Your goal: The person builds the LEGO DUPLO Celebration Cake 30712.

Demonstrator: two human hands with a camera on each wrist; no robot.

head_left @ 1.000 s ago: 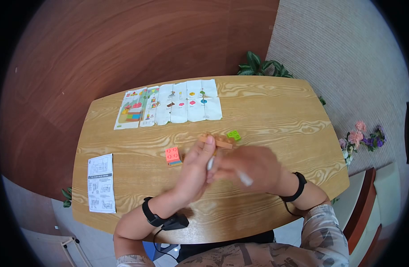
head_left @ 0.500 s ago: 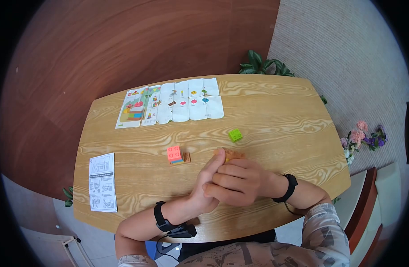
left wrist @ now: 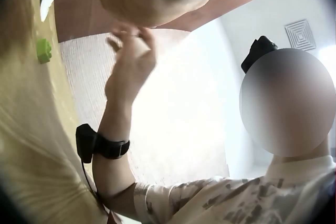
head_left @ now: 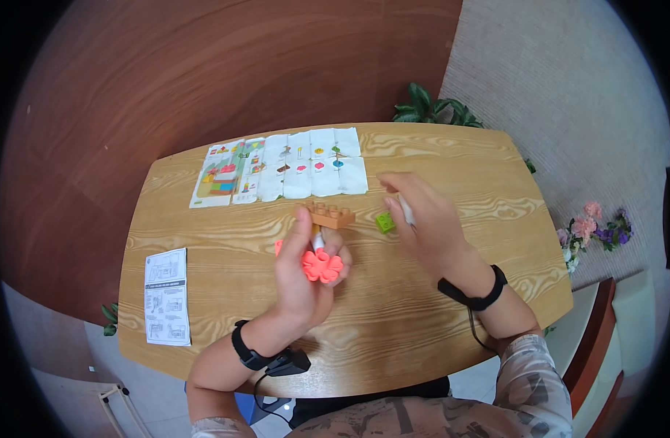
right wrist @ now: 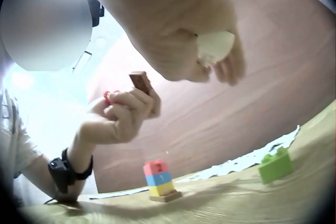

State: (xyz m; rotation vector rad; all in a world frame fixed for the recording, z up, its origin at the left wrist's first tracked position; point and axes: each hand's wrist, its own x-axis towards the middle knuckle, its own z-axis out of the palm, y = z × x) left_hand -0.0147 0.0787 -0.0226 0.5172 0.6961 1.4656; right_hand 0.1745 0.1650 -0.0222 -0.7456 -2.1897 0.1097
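Note:
My left hand grips a long brown studded brick near its fingertips. Coral flower-shaped pieces and a thin white-and-yellow piece are held in the same hand. To the right, my right hand curls round a white piece, which its fingers partly cover. Close by that hand, a lime-green brick lies on the table. A small stack of coral, blue and yellow bricks stands on a brown base, mostly hidden behind my left hand in the head view.
An unfolded picture sheet lies along the table's far left edge. Another printed sheet is at the left. The wooden table has a rounded outline. A cable trails from my right wristband.
My hands were together and have come apart. The left has moved left, in front of the stack, with its coral pieces now showing; the right has gone up and right beside the green brick.

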